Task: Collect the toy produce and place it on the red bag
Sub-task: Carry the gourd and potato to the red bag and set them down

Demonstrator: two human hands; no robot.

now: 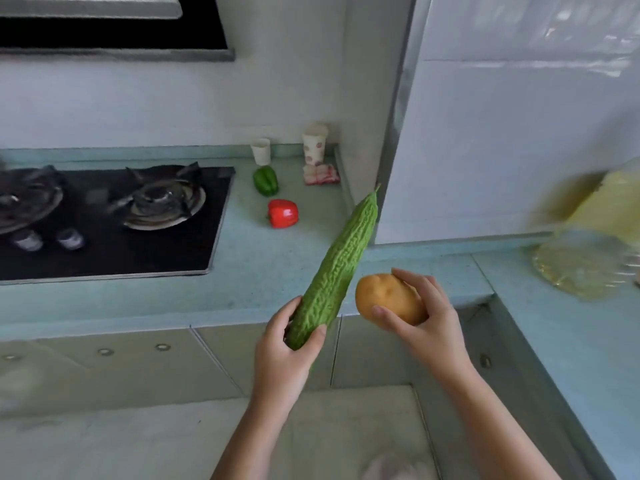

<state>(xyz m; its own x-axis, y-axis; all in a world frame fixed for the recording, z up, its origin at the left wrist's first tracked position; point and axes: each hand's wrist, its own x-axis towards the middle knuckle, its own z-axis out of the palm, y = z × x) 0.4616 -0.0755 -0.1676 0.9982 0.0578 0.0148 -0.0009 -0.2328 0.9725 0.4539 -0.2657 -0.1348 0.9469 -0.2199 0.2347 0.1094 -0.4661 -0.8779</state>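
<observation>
Green bitter gourd [334, 268] gripped by left hand [287, 341], long axis pointing far-right; right hand [424, 317] clasps potato [389, 299]; red bag not visible.

You face a pale teal desk [277, 265] that turns a corner along white walls [138, 98]. A black gas hob [114, 220] is set into it at left, beneath a dark range hood [114, 26]. Grey cabinet fronts [138, 358] run below.

- No text, brand, number or sign can be read in the head view.
- Red marks are seen on the taller paper cup [314, 144] at the back of the counter [242, 271], but they are too blurred to be made out as letters or a logo.
- A red-and-white pattern is seen on the small packet [321, 174] below that cup; nothing on it can be read.
</observation>
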